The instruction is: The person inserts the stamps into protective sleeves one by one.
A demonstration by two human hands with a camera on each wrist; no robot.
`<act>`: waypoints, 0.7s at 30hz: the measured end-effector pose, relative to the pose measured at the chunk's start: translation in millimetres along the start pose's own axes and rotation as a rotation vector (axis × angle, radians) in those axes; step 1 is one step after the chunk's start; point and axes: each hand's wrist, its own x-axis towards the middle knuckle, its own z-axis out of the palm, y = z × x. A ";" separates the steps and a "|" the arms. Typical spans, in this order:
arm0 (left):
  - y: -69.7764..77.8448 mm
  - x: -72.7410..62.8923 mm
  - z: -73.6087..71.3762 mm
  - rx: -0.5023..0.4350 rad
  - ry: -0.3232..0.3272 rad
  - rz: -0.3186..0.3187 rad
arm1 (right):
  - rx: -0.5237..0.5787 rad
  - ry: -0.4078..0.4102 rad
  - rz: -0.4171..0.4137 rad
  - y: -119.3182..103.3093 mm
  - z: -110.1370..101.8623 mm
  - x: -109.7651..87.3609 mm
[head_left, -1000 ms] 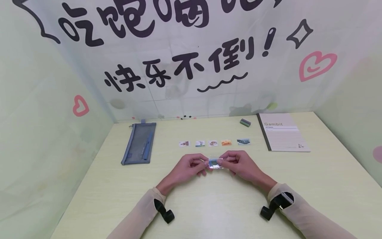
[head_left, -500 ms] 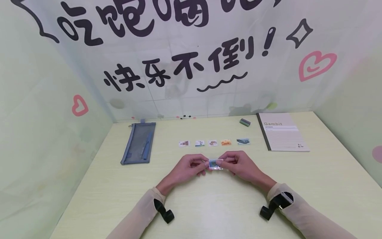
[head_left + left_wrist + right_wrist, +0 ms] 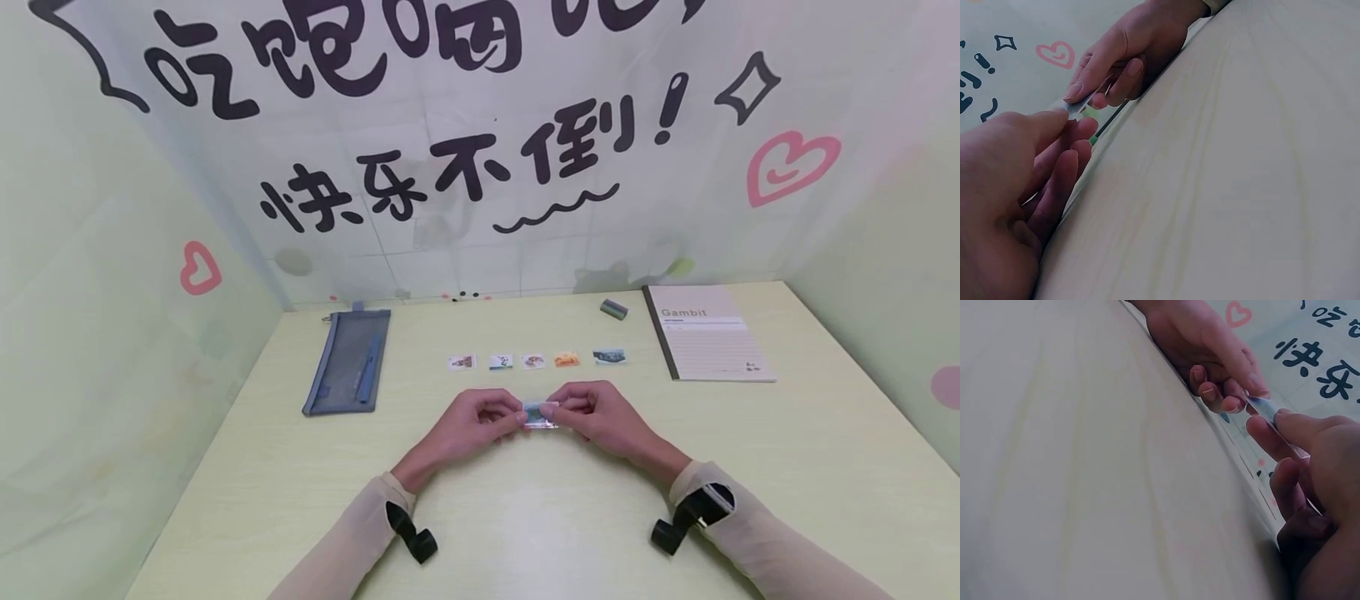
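Note:
In the head view, my left hand (image 3: pixel 474 427) and right hand (image 3: pixel 609 419) meet over the middle of the table. Between them they hold a small blue stamp-like picture card (image 3: pixel 536 413) with a shiny clear edge. The left thumb and fingers pinch its left end. My right thumb lies over its front, fingers behind, and covers its right part. From the left wrist view the card (image 3: pixel 1080 106) appears nearly edge-on between the two thumbs. The right wrist view shows its bluish face (image 3: pixel 1264 407) slanting between both hands, raised above the tabletop.
Beyond the hands lies a row of several small picture cards, among them an orange one (image 3: pixel 567 359) and a blue one (image 3: pixel 610 357). A blue mesh pencil pouch (image 3: pixel 348 362) lies left, a notebook (image 3: pixel 708 333) right. A small striped dark block (image 3: pixel 614 309) sits near the back edge.
Both hands stay nearly in place and keep their pinch on the card. Its face has tilted a little, and the right thumb has shifted slightly left over it.

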 end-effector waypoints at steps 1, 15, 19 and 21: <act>0.1 0.0 0.2 0.006 0.005 0.001 | -0.002 -0.002 0.002 -0.2 0.3 0.0; 0.4 -0.8 1.1 -0.061 0.110 -0.030 | 0.061 0.107 -0.046 -1.7 -1.1 0.3; 2.0 -2.5 1.6 -0.114 0.166 -0.044 | 0.059 0.140 -0.075 -6.0 2.0 3.9; 4.0 -3.2 1.5 -0.133 0.199 -0.052 | 0.044 0.159 -0.088 -10.0 4.8 7.1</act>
